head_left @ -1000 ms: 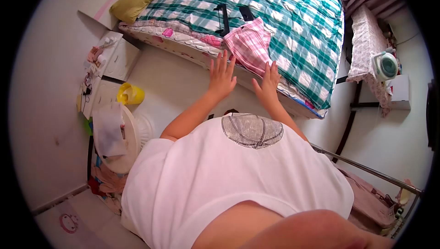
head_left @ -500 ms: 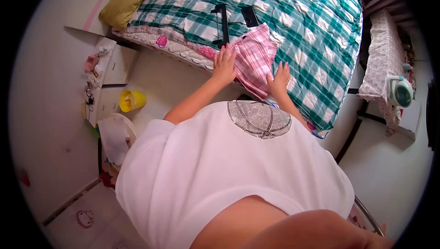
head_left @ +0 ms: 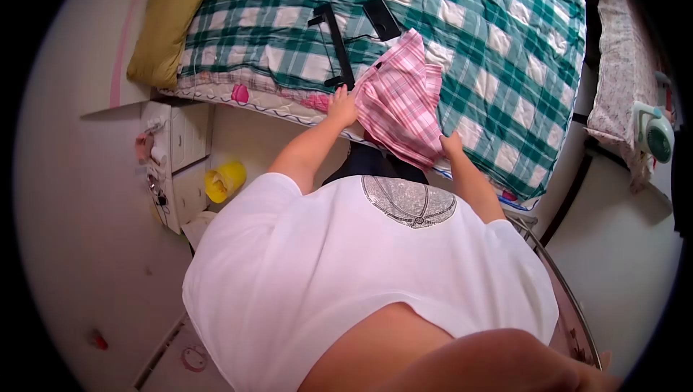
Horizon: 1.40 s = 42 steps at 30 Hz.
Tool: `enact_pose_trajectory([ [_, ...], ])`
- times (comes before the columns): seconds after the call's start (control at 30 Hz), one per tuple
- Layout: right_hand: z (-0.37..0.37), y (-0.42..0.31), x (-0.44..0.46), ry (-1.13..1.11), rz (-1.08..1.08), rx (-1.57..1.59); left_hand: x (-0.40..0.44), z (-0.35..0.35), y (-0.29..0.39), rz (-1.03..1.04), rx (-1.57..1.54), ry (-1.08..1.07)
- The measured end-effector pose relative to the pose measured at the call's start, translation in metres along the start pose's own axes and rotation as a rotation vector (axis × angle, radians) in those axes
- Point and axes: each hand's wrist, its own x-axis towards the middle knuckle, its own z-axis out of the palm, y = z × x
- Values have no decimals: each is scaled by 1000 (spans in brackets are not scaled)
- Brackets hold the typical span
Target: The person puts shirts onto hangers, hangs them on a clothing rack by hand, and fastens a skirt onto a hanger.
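Observation:
A pink plaid skirt [head_left: 401,99] lies spread at the near edge of the bed, its folds fanning toward me. My left hand [head_left: 343,108] rests along the skirt's left edge, fingers stretched away from me and close to the near end of a black bar [head_left: 336,42] with short arms at both ends. At the lower right corner of the skirt, my right hand [head_left: 451,146] has its fingers closed on the cloth. Beyond the skirt lies a flat black rectangular device [head_left: 381,19] with a thin cable.
A green-and-white checked quilt [head_left: 498,67] covers the bed. An olive pillow [head_left: 172,25] lies at the left end. A yellow bin [head_left: 225,181] stands beside a white cabinet [head_left: 189,134]. On the right, a pale green fan [head_left: 655,136] sits by a cloth-covered piece of furniture [head_left: 626,67].
My right hand has gone from spread fingers on the skirt to closing on its lower corner. My left hand has drawn its fingers closer together at the left edge. The view has shifted.

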Motion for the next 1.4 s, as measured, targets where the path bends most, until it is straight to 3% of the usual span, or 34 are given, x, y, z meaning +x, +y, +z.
enact_pose_trajectory([
  [0.1,24,13,9,-29,8,156,37,7,-24,-86,60,-141],
  [0.23,42,8,9,-35,49,225,74,16,-34,-16,13,-149],
  [0.33,52,-14,13,86,56,136,104,25,-39,-97,-118,-116],
  [0.43,56,-37,19,86,-25,267,133,39,-50,-265,-267,-243],
  [0.47,51,-47,20,13,31,297,143,49,-57,-297,-248,-297],
  [0.57,57,-58,32,67,28,250,152,25,-43,-336,-151,-451],
  [0.67,44,-67,31,96,14,162,156,25,-40,-395,-152,-430],
  [0.8,39,-60,45,-159,-45,193,168,15,-42,-386,-154,-516],
  [0.93,39,-57,37,64,49,296,151,11,-24,-435,-270,-572],
  [1.03,38,-52,27,89,93,294,136,25,-13,-317,-223,-585],
  [1.07,37,-52,28,63,69,294,134,48,-18,-265,-191,-449],
  [1.17,31,-56,31,17,17,294,136,58,-21,-246,-293,-379],
  [1.2,30,-57,31,7,2,293,131,58,-17,-234,-262,-246],
  [1.4,23,-59,16,32,-29,158,99,29,-15,-45,-410,-137],
])
